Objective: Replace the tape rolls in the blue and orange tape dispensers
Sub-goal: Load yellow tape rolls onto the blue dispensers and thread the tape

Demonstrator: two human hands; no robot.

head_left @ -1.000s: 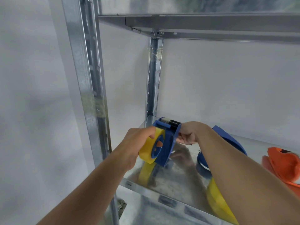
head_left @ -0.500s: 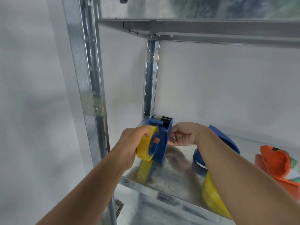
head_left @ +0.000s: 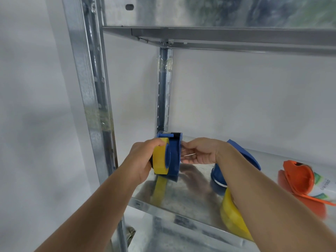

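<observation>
Now | left grip (head_left: 143, 160) holds yellow roll (head_left: 160, 159) | right grip (head_left: 198, 151) seemingly pinches blue dispenser (head_left: 175, 153)

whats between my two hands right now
In the head view, the blue dispenser body stands on the shelf between them. The left hand grips the yellow tape roll against its near face; the right hand steadies its other side.

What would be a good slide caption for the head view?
Left hand seats a yellow tape roll on the blue dispenser, steadied by the right hand.
</observation>
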